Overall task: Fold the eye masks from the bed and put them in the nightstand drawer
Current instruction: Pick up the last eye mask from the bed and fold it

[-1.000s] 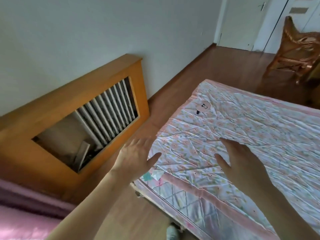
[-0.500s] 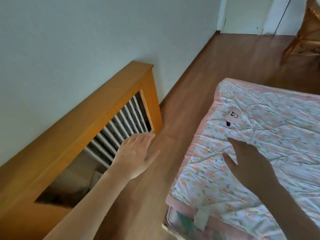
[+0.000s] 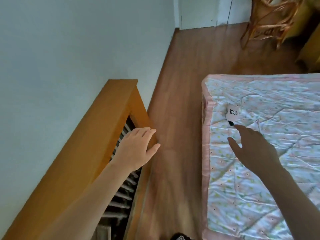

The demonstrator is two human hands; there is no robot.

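A small pale pink eye mask with a black print and a black strap end lies on the floral quilt of the bed, near the quilt's far left corner. My right hand hovers over the quilt with fingers spread; its fingertips are just short of the mask's black strap. My left hand is held out flat over the wooden radiator cover, empty. No nightstand or drawer is in view.
Wooden floor runs between the radiator cover on the left and the bed on the right. A wicker chair stands at the far right by a white door. A shoe tip shows at the bottom edge.
The view has moved along the bed toward its far corner. My right hand has come closer to the eye mask. My left hand stays open and has drifted over the radiator cover.
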